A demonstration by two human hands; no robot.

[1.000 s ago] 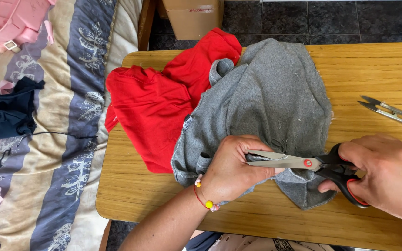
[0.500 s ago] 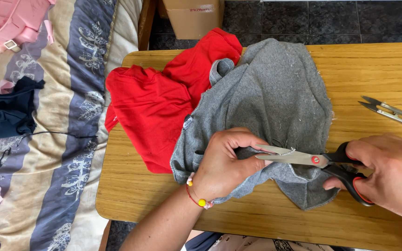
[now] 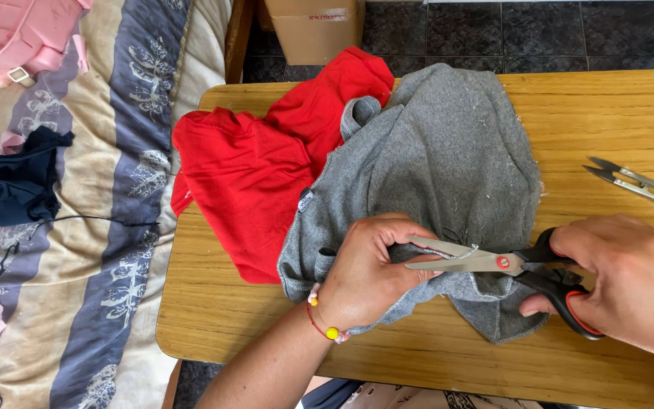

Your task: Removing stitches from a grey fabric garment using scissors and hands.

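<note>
Two hands work on one piece of grey cloth (image 3: 448, 174), which lies spread over the middle of the desk (image 3: 213, 303). The left hand (image 3: 369, 273) sits on the cloth's near edge with its fingers (image 3: 410, 231) clenched around a bunched fold, lifting and pulling it taut so the fabric offers a firm edge rather than a slack one. The right hand (image 3: 630, 280), at the cloth's right near corner, has its fingers (image 3: 539, 304) hooked through the black and red loops of the scissors (image 3: 493, 263), gripping them firmly. Their blades stand slightly parted and point left across the cloth toward the held fold, with a thin strand or raw edge of grey lying over them; how far the cut runs I cannot tell, since the left hand hides it.

Left of the grey cloth, and partly under it, lies a red garment (image 3: 251, 174), pushed to that side and hanging a little over the desk's edge. Right of the cloth, well apart from both hands, small thread snips (image 3: 637, 183) rest on bare wood. Beyond the cloth, on the dark floor, stands a cardboard box (image 3: 316, 30). Further left, past the desk, a striped bed (image 3: 115, 250) carries pink and dark fabric pieces.
</note>
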